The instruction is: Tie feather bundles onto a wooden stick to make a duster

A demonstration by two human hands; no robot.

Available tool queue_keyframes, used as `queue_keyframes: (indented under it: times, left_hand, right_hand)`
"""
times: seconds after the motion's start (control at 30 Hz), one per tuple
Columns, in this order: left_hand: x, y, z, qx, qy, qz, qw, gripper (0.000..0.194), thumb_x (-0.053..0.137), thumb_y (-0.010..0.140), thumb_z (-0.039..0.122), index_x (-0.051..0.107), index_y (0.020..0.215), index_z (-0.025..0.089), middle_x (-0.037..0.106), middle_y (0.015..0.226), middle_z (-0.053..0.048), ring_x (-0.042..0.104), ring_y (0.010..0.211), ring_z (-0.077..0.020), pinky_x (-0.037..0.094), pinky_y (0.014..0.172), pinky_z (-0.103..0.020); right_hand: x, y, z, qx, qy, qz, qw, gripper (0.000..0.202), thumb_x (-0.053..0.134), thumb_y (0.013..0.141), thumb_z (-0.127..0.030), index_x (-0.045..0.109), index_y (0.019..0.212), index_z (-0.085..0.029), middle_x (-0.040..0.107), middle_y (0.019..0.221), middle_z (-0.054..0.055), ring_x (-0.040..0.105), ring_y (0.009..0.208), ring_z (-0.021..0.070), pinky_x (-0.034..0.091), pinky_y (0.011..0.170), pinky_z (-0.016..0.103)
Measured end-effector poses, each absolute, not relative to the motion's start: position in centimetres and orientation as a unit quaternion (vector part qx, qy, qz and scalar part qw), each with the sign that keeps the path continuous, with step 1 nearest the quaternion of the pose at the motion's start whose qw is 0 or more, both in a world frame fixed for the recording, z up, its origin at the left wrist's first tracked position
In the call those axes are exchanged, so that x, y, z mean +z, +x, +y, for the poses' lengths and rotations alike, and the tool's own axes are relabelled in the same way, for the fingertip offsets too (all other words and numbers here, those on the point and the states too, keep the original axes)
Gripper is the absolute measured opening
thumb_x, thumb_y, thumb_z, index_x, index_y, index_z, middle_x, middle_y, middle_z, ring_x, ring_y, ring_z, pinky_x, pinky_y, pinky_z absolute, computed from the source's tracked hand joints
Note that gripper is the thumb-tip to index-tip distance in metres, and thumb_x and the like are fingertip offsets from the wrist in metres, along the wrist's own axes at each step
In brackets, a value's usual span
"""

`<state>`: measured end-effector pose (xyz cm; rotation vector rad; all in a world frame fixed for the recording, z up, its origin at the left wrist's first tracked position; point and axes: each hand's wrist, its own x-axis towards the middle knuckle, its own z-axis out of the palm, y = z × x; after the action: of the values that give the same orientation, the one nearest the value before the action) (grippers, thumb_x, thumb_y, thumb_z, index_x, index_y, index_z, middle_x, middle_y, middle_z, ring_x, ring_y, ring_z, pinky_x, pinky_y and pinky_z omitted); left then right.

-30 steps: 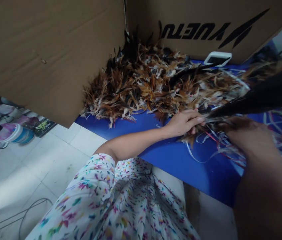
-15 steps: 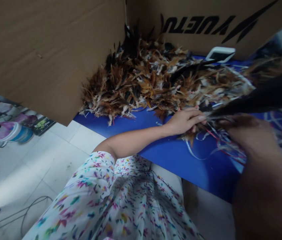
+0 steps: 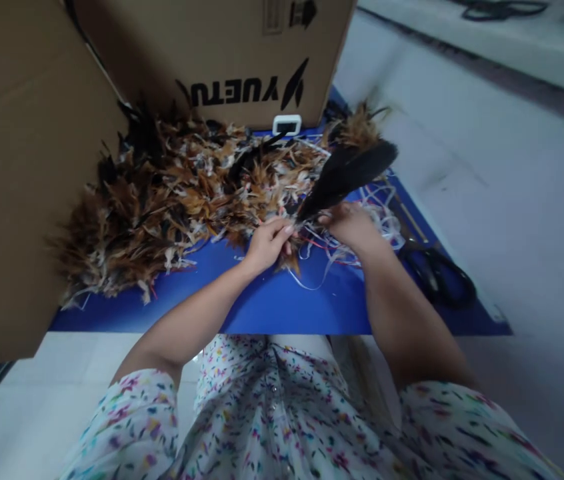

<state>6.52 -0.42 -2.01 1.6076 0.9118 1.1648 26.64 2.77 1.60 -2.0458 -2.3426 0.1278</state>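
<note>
A bundle of long black feathers (image 3: 345,175) points up and to the right over the blue table (image 3: 307,307). My left hand (image 3: 268,244) pinches its base between thumb and fingers, and a small brown tuft hangs below that hand. Close by on the right, my right hand (image 3: 355,228) has its fingers curled near the feather base, among thin white and red ribbons (image 3: 382,213). What its fingertips grip is hidden. Behind both hands spreads a large pile of brown, black and white feather tufts (image 3: 162,207).
Cardboard boxes wall off the left (image 3: 7,180) and the back (image 3: 162,53), the rear one printed YUETU. A small white framed device (image 3: 276,125) stands against it. Black-handled scissors (image 3: 455,280) lie at the right. More brown feathers (image 3: 359,127) sit at the back right.
My view has swung to the right, bringing the scissors and the table's right edge into sight. The left hand keeps its pinch on the black feathers; the right hand stays close beside it.
</note>
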Motion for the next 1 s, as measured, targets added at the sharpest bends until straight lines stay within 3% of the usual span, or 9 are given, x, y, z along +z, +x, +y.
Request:
queue_keyframes:
  times: [0.13,0.33,0.63,1.0]
  left_hand:
    - [-2.2,6.3,0.0,0.486,0.648,0.357,0.464,0.057,0.060,0.083,0.072,0.063,0.074,0.016,0.056,0.063,0.001,0.053,0.040,-0.0082,0.044,0.042,-0.022]
    - [-2.5,5.9,0.5,0.504,0.649,0.352,0.448,0.050,0.064,0.086,0.065,0.065,0.074,0.016,0.055,0.063,0.002,0.055,0.042,-0.0076,0.047,0.041,-0.021]
    - [-2.9,5.4,1.2,0.558,0.605,0.373,0.429,0.047,0.069,0.083,0.061,0.066,0.074,0.014,0.059,0.100,-0.005,0.057,0.046,-0.0053,0.052,0.039,-0.024]
    - [-3.5,5.1,1.6,0.564,0.600,0.411,0.390,0.043,0.064,0.088,0.056,0.065,0.079,0.014,0.061,0.121,-0.011,0.057,0.048,-0.0034,0.054,0.041,-0.022]
  right_hand:
    - [1.6,26.6,3.0,0.047,-0.669,-0.742,0.025,0.031,0.047,0.096,-0.023,0.070,0.115,-0.013,0.071,0.124,0.017,0.066,0.116,0.0279,0.047,0.097,0.033]
    - [2.0,26.5,2.9,0.054,-0.661,-0.748,0.035,0.033,0.045,0.097,-0.023,0.069,0.117,-0.012,0.070,0.125,0.017,0.064,0.120,0.0281,0.046,0.100,0.033]
    - [2.1,26.5,3.1,0.043,-0.663,-0.747,0.026,0.035,0.047,0.097,-0.027,0.071,0.119,-0.013,0.070,0.125,0.019,0.067,0.116,0.0312,0.051,0.093,0.036]
    - [2.1,26.4,3.1,0.046,-0.666,-0.744,0.034,0.037,0.046,0.098,-0.028,0.071,0.122,-0.013,0.070,0.126,0.018,0.067,0.116,0.0330,0.052,0.094,0.038]
